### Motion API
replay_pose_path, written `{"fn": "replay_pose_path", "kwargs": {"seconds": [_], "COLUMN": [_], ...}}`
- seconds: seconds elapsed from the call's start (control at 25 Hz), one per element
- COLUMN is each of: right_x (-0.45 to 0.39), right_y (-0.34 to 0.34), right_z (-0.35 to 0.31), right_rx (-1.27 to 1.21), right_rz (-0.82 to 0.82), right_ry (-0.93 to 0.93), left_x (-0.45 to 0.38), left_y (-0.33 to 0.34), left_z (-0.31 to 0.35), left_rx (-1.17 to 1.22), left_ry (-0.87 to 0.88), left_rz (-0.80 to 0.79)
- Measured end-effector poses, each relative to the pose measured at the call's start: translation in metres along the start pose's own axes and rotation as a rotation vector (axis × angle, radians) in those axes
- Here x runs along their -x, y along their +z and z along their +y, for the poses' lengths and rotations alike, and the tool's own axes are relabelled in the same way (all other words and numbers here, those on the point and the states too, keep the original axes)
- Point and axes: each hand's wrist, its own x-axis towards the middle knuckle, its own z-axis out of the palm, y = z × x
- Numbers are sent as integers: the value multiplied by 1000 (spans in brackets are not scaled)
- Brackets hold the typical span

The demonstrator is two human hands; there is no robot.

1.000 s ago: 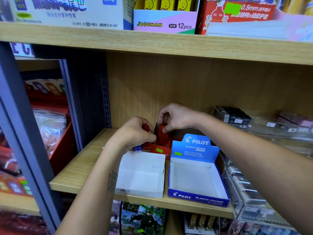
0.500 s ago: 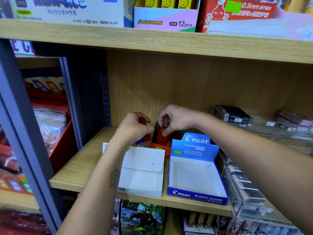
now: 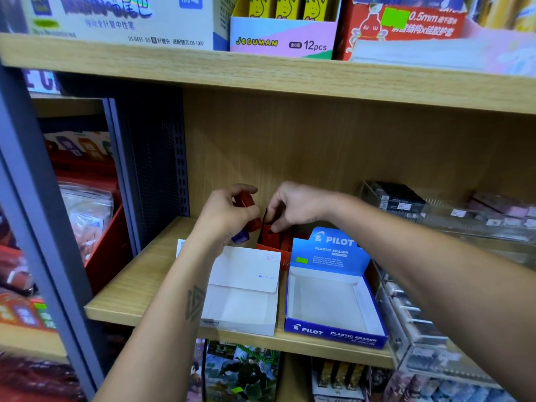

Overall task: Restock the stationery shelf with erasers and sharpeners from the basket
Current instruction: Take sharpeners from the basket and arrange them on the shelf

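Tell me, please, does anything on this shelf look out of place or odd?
Yes: the blue Pilot eraser box and the white box beside it sit at the shelf front with nothing visible inside them. The white box also lies slightly askew.

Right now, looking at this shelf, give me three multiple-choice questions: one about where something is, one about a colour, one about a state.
1. Where does the blue cardboard Pilot eraser box stand against the white cardboard tray?
A. To its right
B. To its left
C. On top of it

2. What colour are the small plastic pieces that the left hand grips?
A. Yellow
B. Mostly red
C. White

3. What is in the blue Pilot box?
A. A full load of erasers
B. One sharpener
C. Nothing visible

Answers: 1 A, the two stand side by side on the wooden shelf board, blue on the right. 2 B, red shows between the curled fingers. 3 C, its bare white floor shows.
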Motion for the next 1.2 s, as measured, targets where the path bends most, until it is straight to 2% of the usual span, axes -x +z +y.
{"fn": "replay_pose_path", "kwargs": {"seconds": [0.08, 0.2, 0.28, 0.48, 0.6, 0.68, 0.8, 0.96, 1.04, 1.2], "right_x": [8, 21, 27, 40, 42, 44, 47, 49, 48, 49], "right_y": [-8, -18, -22, -28, -23, -23, -26, -26, -24, -22], "right_z": [3, 7, 8, 15, 22, 26, 36, 49, 54, 56], "right_rx": [-123, -732, -902, -950, -964, -944, -695, -586, -574, -523], "right_rz": [37, 100, 88, 37, 123, 204, 336, 430, 435, 421], "right_ry": [4, 22, 11, 72, 66, 84, 160, 230, 246, 263], "left_x": [3, 6, 9, 10, 10, 12, 13, 19, 23, 24], "left_y": [1, 5, 8, 20, 29, 32, 31, 41, 47, 44], "left_z": [4, 9, 12, 22, 23, 23, 25, 33, 33, 33], "left_rx": [31, 86, 118, 323, 301, 198, -89, -415, -540, -600], "left_ry": [-22, -3, 23, 15, 4, 27, 76, 252, 334, 377], "left_rz": [-53, -97, -104, -16, -53, -53, -72, -439, -546, -527]}}
